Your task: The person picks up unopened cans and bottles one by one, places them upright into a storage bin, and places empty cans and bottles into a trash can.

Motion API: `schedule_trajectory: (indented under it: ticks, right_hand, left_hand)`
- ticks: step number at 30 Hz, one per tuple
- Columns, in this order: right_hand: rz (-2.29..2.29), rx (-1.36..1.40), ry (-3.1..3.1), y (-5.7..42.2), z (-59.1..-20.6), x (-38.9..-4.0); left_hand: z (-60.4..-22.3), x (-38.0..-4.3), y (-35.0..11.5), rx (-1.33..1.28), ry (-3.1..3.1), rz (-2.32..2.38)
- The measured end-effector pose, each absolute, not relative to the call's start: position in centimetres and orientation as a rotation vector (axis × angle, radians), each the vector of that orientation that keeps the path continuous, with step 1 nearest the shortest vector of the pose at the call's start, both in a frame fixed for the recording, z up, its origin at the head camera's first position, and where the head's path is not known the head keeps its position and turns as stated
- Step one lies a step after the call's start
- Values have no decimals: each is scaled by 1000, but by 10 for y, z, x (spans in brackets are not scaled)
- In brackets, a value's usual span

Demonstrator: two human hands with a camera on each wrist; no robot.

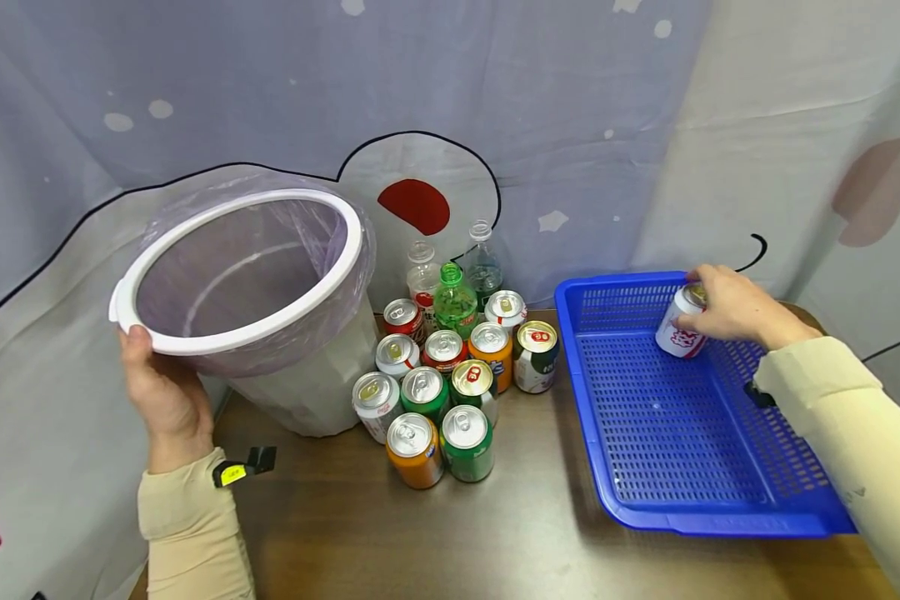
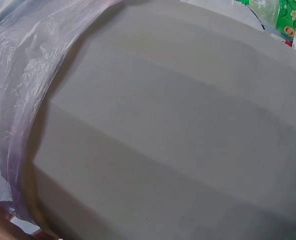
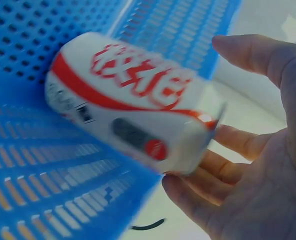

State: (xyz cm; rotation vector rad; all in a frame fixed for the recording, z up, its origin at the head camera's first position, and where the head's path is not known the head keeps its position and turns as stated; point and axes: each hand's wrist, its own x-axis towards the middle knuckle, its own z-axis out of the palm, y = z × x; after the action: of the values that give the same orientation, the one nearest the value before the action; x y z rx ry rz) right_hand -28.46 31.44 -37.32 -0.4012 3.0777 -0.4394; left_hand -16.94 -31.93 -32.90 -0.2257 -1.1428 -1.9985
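My left hand [image 1: 167, 396] grips the rim of a pale trash bin [image 1: 300, 392], thumb up against its white ring [image 1: 240, 337]. The bin tilts toward me, and a thin purple plastic bag [image 2: 23, 90] lines it and hangs over the outside. In the far right corner of a blue plastic basket [image 1: 645, 417] stands a white soda can [image 1: 675, 329] with red lettering. My right hand [image 1: 738, 308] is spread about the can's top. In the right wrist view its thumb [image 3: 248, 52] is apart from the can, while the other fingertips lie right at the top edge.
Between bin and basket, several soda cans, such as an orange can [image 1: 416, 454] and a green can [image 1: 467, 446], stand close together on the brown table [image 1: 510, 533]. Behind them rise a green bottle [image 1: 453, 304] and two clear bottles. A patterned cloth [image 1: 570, 125] hangs behind everything.
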Motion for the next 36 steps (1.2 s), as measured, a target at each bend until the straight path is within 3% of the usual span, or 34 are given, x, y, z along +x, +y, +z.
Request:
schedule_trajectory:
  ticks: [6,15,23,36]
  right_hand:
    - [-450,-434,3128,292,-355,-276]
    - [-580,-691,3086,240,-342,-261]
    - [-673,-969,3000,191,-349,-251]
    - [-606,-1116,2915,149,-371,-253]
  left_hand:
    - [-329,-169,-320,-241,-1136,-1999]
    - [-329,-169,-321,-242,-1147,-2001]
    - [-329,-170,-320,-249,-1152,-2003]
    - [-329,-170,-320,-257,-1147,-1998]
